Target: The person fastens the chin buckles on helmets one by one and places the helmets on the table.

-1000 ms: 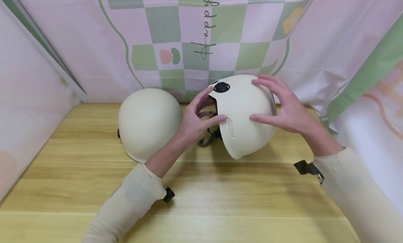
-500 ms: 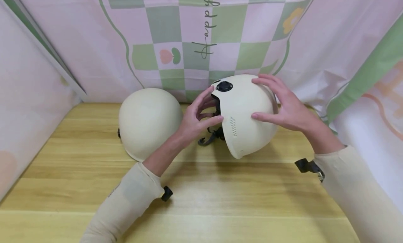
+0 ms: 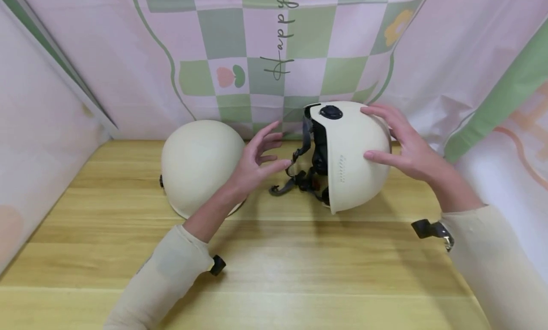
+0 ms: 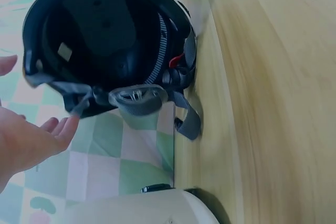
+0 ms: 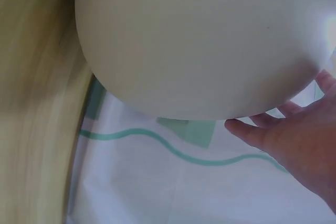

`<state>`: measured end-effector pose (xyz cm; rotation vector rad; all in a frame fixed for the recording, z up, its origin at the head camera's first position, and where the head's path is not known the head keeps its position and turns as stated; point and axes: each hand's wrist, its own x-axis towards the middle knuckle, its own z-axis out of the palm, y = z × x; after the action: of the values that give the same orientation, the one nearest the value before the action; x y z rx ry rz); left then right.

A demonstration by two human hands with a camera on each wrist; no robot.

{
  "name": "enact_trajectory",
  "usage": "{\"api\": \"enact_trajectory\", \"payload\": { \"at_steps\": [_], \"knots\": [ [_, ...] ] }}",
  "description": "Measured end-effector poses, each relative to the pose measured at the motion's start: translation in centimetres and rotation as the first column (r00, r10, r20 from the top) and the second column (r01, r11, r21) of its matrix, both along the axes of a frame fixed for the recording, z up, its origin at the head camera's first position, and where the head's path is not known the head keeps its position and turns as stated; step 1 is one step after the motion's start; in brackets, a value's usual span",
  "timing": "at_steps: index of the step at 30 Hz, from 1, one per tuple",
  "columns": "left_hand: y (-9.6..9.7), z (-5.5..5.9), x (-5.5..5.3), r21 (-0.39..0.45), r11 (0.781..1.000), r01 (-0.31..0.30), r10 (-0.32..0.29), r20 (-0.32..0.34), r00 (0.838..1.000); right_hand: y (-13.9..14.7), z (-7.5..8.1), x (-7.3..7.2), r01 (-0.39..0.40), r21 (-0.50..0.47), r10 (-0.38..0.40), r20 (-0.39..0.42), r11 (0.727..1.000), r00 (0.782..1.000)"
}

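Tipped on its side, a cream helmet [image 3: 357,149] faces its opening to the left on the table. My right hand [image 3: 408,151] holds its crown from the right, thumb and fingers spread over the shell. A black round fitting [image 3: 331,112] sits high on the shell. My left hand [image 3: 252,163] is apart from that helmet, its fingers loosely extended toward the opening. The left wrist view looks into the dark lining [image 4: 105,35], with a grey chin strap [image 4: 139,100] hanging across the rim. A second cream helmet [image 3: 201,163] rests dome up, partly behind my left forearm.
The wooden table [image 3: 274,268] ends at a checked curtain [image 3: 265,30] close behind both helmets. More cloth [image 3: 509,197] hangs along the right side, and a pale panel [image 3: 38,144] stands on the left. Each sleeve carries a black wrist mount [image 3: 218,265].
My left hand has let go of the right helmet's rim and drawn back left. The helmet has turned and shifted right with my right hand, showing more of its inside and straps.
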<state>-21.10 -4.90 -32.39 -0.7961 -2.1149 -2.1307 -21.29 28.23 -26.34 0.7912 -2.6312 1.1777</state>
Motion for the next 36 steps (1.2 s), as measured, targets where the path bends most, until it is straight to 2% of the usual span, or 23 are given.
{"api": "enact_trajectory", "payload": {
  "at_steps": [3,10,18,24,27,31,36],
  "knots": [
    [-0.3,-0.1,0.1,-0.014,1.000,-0.001,0.001,0.005,1.000,0.6,-0.3,-0.1,0.018,-0.004,-0.018,0.019,1.000,1.000],
    [-0.8,-0.3,0.2,-0.041,0.999,-0.015,0.017,0.045,0.999,1.6,-1.2,-0.1,0.043,-0.082,-0.037,0.072,0.996,0.997],
    [-1.3,-0.5,0.2,-0.074,0.997,-0.034,0.038,0.058,0.998,1.5,-1.2,-0.1,-0.020,-0.113,0.017,-0.023,0.993,1.000],
    [-1.5,-0.6,0.2,-0.098,0.994,-0.043,0.050,0.072,0.996,2.2,-1.5,-0.4,-0.038,-0.140,0.034,-0.027,0.989,0.999],
    [-1.5,-0.7,0.1,-0.097,0.994,-0.050,0.058,0.086,0.995,2.9,-1.9,-0.6,-0.096,-0.262,0.100,0.002,0.960,0.995],
    [-1.6,-0.8,-0.1,-0.099,0.993,-0.068,0.078,0.110,0.991,3.6,-2.3,-0.8,-0.168,-0.407,0.194,0.023,0.898,0.981],
    [-1.8,-1.0,-0.3,-0.126,0.990,-0.065,0.083,0.147,0.986,4.3,-2.8,-1.0,-0.245,-0.455,0.277,0.005,0.856,0.961]
  ]
}}
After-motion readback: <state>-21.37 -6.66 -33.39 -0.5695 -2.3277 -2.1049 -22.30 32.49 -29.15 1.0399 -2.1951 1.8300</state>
